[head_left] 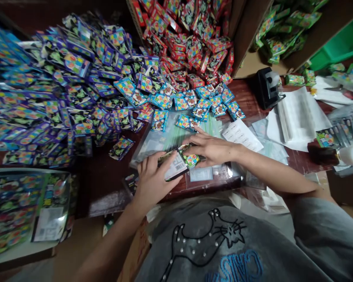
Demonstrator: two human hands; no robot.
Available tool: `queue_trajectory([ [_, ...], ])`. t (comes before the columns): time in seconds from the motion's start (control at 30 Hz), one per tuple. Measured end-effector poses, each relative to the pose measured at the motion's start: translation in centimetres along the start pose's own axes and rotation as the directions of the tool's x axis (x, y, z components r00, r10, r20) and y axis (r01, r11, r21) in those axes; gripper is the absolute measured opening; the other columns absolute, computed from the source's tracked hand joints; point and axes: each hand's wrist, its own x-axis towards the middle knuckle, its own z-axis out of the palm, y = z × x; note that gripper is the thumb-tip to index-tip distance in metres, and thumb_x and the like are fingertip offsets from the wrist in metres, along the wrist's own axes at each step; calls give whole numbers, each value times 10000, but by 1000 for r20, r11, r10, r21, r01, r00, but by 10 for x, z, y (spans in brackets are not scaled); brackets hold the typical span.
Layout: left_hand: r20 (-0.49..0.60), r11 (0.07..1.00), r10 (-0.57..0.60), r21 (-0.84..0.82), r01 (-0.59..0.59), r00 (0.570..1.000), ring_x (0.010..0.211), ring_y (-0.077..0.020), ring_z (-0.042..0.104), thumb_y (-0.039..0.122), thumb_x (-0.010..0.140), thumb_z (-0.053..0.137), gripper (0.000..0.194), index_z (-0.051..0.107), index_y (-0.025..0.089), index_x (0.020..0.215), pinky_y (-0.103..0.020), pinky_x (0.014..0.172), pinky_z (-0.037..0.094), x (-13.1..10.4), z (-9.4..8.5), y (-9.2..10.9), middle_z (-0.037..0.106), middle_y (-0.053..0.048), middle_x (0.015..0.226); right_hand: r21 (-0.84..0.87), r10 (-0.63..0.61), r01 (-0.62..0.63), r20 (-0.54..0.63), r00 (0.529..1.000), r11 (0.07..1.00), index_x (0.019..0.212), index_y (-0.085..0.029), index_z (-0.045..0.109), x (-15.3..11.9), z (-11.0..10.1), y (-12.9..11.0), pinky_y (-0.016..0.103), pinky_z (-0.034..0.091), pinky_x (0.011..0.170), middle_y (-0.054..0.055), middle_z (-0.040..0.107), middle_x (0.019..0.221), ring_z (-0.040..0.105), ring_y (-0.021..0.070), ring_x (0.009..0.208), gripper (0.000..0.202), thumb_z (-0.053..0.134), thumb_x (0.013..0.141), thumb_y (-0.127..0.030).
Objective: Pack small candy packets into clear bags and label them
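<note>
My left hand (155,176) is curled round the left part of a flat black-edged package with a white label (176,166), thumb and fingers on its sides. My right hand (208,149) lies over the right end of that package, by a green colourful printed part (191,159); its index finger reaches toward a small blue packet (187,122). Beneath the hands are clear plastic bags (153,139). More blue packets (185,100) lie in a loose row just beyond them.
Purple packets (76,64) are heaped at the left, red ones (194,51) in a cardboard box (239,35) at the back. A black tape dispenser (266,88), white papers (310,109) and a bottle (351,156) stand or lie right. Packed bags (14,207) are lower left.
</note>
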Motion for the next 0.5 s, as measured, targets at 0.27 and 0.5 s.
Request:
queue_trajectory([
  [0.27, -100, 922, -270, -313, 227, 958, 1434, -454, 561, 545, 712, 956, 1155, 400, 260, 1683, -616, 1174, 500, 25, 1, 44, 559, -203, 1506, 198, 12, 16, -142, 990, 980, 1633, -178, 498, -23, -26, -1, 585, 338, 1346, 214, 395, 1750, 338, 353, 1670, 792, 801, 977, -503],
  [0.5, -78, 534, -338, -837, 122, 938, 1480, -328, 592, 490, 1028, 696, 716, 426, 318, 1668, -514, 1248, 497, 37, 21, 77, 576, -146, 1615, 507, 470, -221, -439, 766, 833, 1548, -217, 586, -54, -14, -34, 295, 634, 821, 75, 774, 1263, 709, 118, 810, 512, 645, 1095, -447],
])
